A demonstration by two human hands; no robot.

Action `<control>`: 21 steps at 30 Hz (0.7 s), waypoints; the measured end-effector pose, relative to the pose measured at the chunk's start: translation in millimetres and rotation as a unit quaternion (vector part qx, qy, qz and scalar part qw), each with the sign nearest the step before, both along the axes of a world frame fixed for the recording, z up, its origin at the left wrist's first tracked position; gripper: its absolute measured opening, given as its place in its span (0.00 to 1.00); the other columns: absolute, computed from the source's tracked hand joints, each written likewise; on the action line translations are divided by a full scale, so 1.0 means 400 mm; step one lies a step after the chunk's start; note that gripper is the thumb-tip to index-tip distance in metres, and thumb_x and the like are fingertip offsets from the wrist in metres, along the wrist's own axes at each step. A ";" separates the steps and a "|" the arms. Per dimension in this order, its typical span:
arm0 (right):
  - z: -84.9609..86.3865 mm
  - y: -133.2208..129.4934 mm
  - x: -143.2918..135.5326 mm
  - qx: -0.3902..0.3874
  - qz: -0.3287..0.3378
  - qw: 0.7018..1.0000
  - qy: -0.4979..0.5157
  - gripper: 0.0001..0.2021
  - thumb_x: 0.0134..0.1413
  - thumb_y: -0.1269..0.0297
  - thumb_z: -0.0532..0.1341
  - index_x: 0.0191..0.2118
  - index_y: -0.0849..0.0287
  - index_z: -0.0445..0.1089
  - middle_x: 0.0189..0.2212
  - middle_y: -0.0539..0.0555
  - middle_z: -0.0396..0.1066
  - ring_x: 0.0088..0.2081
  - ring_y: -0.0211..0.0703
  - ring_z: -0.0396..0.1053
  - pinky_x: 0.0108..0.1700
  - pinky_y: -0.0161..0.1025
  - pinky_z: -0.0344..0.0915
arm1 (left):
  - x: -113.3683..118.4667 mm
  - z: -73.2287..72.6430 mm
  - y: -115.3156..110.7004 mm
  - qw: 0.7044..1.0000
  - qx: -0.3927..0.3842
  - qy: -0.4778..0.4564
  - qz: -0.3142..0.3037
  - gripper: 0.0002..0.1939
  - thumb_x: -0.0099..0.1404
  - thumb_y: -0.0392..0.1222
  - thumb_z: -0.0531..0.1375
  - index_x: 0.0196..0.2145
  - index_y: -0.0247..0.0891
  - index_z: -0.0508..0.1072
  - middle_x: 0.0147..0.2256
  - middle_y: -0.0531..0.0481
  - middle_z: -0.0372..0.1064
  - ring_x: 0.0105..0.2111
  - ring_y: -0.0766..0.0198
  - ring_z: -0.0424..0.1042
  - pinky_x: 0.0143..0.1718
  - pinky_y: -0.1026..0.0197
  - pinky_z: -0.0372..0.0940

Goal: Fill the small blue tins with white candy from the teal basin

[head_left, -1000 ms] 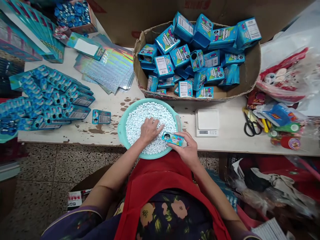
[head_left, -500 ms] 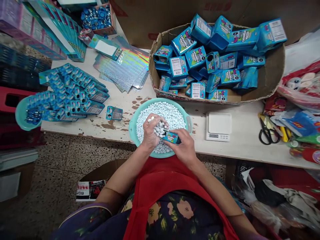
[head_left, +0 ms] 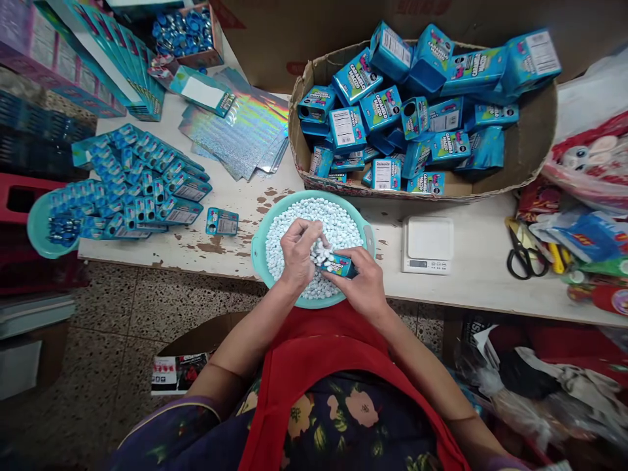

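A turquoise basin (head_left: 258, 254) full of small white candies (head_left: 318, 212) stands at the table's front edge, close to my body. Over it, my right hand (head_left: 367, 281) grips a small blue candy box (head_left: 339, 265) lying on its side, its end toward my other hand. My left hand (head_left: 297, 254) is curled around a handful of white candies (head_left: 320, 252), which crowd at the end of the box. The box's opening is hidden behind them. Left of the basin, another small blue box (head_left: 222, 222) lies alone on the table.
A cardboard tray (head_left: 495, 190) of larger blue boxes lies behind the basin. A white scale (head_left: 428, 242) and black-handled scissors (head_left: 524, 258) are to the right. To the left are rows of small blue boxes (head_left: 142, 183), holographic sheets (head_left: 245, 131) and a smaller turquoise bowl (head_left: 39, 226).
The fingers of my left hand have curled further over the candies, and the handful has moved against the end of the box. My right hand holds the box in nearly the same place.
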State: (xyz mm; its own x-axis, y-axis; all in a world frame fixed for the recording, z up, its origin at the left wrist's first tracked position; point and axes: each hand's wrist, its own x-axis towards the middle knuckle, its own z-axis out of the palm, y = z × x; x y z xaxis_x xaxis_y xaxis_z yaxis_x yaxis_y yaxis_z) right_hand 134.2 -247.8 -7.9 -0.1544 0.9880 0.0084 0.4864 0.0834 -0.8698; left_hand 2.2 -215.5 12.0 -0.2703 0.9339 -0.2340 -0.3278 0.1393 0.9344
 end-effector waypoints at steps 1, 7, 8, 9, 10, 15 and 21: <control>0.000 0.000 0.002 -0.001 -0.003 1.000 0.002 0.15 0.47 0.61 0.69 0.42 0.53 0.72 0.37 0.53 0.73 0.41 0.49 0.71 0.43 0.45 0.67 | 0.003 0.000 0.002 1.000 0.000 0.000 0.005 0.14 0.60 0.46 0.63 0.23 0.38 0.65 0.20 0.55 0.64 0.22 0.69 0.67 0.30 0.62 0.67; 0.001 -0.001 0.010 -0.015 -0.011 1.000 0.002 0.15 0.47 0.60 0.70 0.42 0.52 0.72 0.37 0.53 0.74 0.42 0.50 0.71 0.43 0.46 0.67 | 0.017 -0.003 0.010 1.000 -0.006 -0.026 0.007 0.13 0.62 0.48 0.62 0.27 0.39 0.66 0.21 0.56 0.64 0.22 0.69 0.68 0.27 0.63 0.66; 0.002 -0.001 0.010 -0.016 -0.012 1.000 0.004 0.15 0.47 0.61 0.70 0.42 0.52 0.72 0.37 0.53 0.74 0.42 0.50 0.71 0.43 0.46 0.67 | 0.019 -0.003 0.010 1.000 -0.007 -0.019 0.007 0.13 0.62 0.48 0.62 0.27 0.38 0.66 0.23 0.55 0.65 0.23 0.69 0.68 0.28 0.63 0.67; 0.003 -0.001 0.010 -0.017 -0.013 1.000 0.006 0.15 0.46 0.61 0.70 0.41 0.52 0.72 0.37 0.52 0.74 0.42 0.49 0.71 0.43 0.45 0.67 | 0.021 -0.003 0.011 1.000 -0.007 -0.013 0.004 0.14 0.62 0.49 0.62 0.26 0.38 0.66 0.24 0.54 0.66 0.24 0.69 0.69 0.28 0.63 0.67; 0.004 0.000 0.010 -0.016 -0.014 1.000 0.010 0.15 0.46 0.61 0.71 0.41 0.52 0.72 0.38 0.52 0.74 0.42 0.49 0.71 0.43 0.45 0.67 | 0.023 -0.002 0.011 1.000 -0.007 -0.010 0.001 0.14 0.62 0.49 0.62 0.26 0.38 0.66 0.24 0.54 0.66 0.24 0.69 0.69 0.28 0.63 0.67; 0.008 0.003 0.015 0.002 -0.028 0.999 0.031 0.16 0.46 0.61 0.71 0.42 0.52 0.71 0.37 0.52 0.73 0.42 0.48 0.72 0.44 0.45 0.67 | 0.029 0.012 0.012 1.000 0.007 -0.029 0.001 0.15 0.63 0.48 0.61 0.25 0.38 0.65 0.21 0.55 0.64 0.22 0.70 0.67 0.27 0.64 0.67; 0.006 0.000 0.020 0.009 -0.026 0.999 0.044 0.16 0.47 0.60 0.70 0.43 0.53 0.72 0.38 0.53 0.74 0.43 0.49 0.72 0.45 0.46 0.67 | 0.031 0.024 0.006 0.999 0.025 -0.037 0.014 0.13 0.64 0.48 0.61 0.27 0.38 0.66 0.22 0.55 0.65 0.22 0.70 0.68 0.26 0.65 0.67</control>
